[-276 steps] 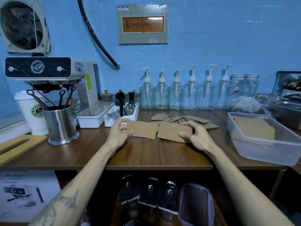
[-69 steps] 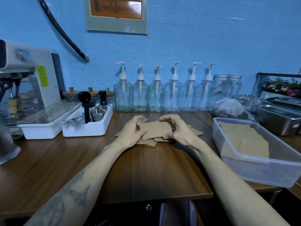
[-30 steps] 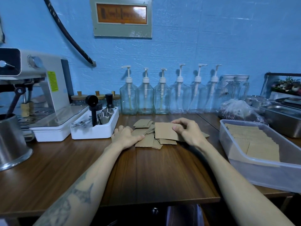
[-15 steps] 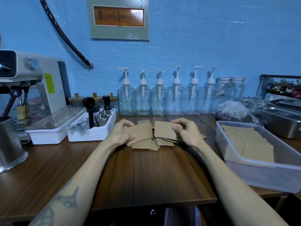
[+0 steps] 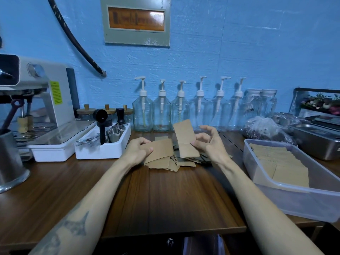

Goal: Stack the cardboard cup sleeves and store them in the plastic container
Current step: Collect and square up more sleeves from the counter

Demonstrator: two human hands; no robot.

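Note:
Several loose brown cardboard cup sleeves (image 5: 166,163) lie in a heap on the wooden counter. My left hand (image 5: 137,150) pinches one flat sleeve (image 5: 160,150) just above the heap. My right hand (image 5: 209,144) holds another sleeve (image 5: 184,134) by its right edge, tilted up so it stands almost upright; a further sleeve (image 5: 188,150) sits right under it. At the right stands the clear plastic container (image 5: 287,199) with a row of stacked sleeves (image 5: 276,162) inside.
A row of glass pump bottles (image 5: 161,115) lines the blue wall behind the heap. A white tray of metal tools (image 5: 103,146) and an espresso machine (image 5: 36,100) sit left. A steel cup (image 5: 9,159) is far left, steel pans (image 5: 316,140) far right.
My right hand has lifted its sleeve off the heap and tipped it upright. My left hand keeps its sleeve and has shifted slightly right.

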